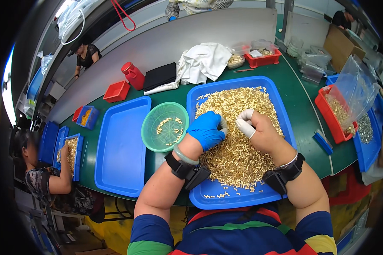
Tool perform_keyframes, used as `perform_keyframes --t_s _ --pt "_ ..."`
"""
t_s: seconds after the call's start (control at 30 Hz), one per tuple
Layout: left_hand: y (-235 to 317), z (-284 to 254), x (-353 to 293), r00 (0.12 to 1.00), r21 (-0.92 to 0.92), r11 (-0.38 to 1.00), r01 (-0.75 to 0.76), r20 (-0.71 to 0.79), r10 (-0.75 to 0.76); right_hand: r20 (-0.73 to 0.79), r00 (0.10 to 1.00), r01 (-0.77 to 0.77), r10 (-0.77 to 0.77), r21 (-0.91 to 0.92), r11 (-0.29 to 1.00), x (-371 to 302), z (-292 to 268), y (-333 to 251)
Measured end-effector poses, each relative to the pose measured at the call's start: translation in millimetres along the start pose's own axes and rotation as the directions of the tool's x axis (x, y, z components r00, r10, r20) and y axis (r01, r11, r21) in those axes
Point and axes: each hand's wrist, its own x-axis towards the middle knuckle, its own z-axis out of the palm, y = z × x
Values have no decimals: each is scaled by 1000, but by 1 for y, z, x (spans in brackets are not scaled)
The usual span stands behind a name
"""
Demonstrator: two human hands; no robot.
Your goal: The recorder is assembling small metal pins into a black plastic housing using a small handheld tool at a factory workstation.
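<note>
A large blue tray point(195, 187) holds a heap of small brass-coloured metal pieces point(238, 157). Over the heap, my left hand point(206, 131) wears a blue glove, its fingers curled in. A white cover shows at the tip of its thumb or finger. Just to its right is my right hand point(261, 129), bare except for white finger covers on thumb and forefinger, which are bent toward each other. Whatever either hand holds is too small or hidden to make out. Beside my left hand, a round green plastic sieve point(147, 131) contains some of the same brass pieces.
A second blue tray point(121, 148) lies left of the sieve. Behind stand a red flask point(132, 76), a red bin point(116, 91), folded black cloth point(161, 77) and white cloth point(204, 63). At right are a red crate point(338, 114) and a small blue box point(323, 142). Co-workers sit nearby.
</note>
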Motion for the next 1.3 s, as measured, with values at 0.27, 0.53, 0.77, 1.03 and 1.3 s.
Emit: perform_keyframes --t_s 0.27,0.53,0.77,1.03,1.3 --pt "-11 10 -9 986 -202 977 -75 -159 43 102 989 -100 110 -102 990 2 0 -6" --pt "-2 -8 -8 998 -50 998 -44 43 46 67 995 -75 75 -11 997 2 4 0" --pt "-10 -2 -32 987 -610 783 123 -7 -160 83 995 -55 60 -55 997 -1 6 -4" --pt "-1 -5 -42 973 -881 447 157 62 -221 103 980 182 -168 -154 971 0 7 -2" --pt "-2 5 -40 974 -875 477 84 -29 -225 120 959 281 -257 -270 921 3 7 -5"
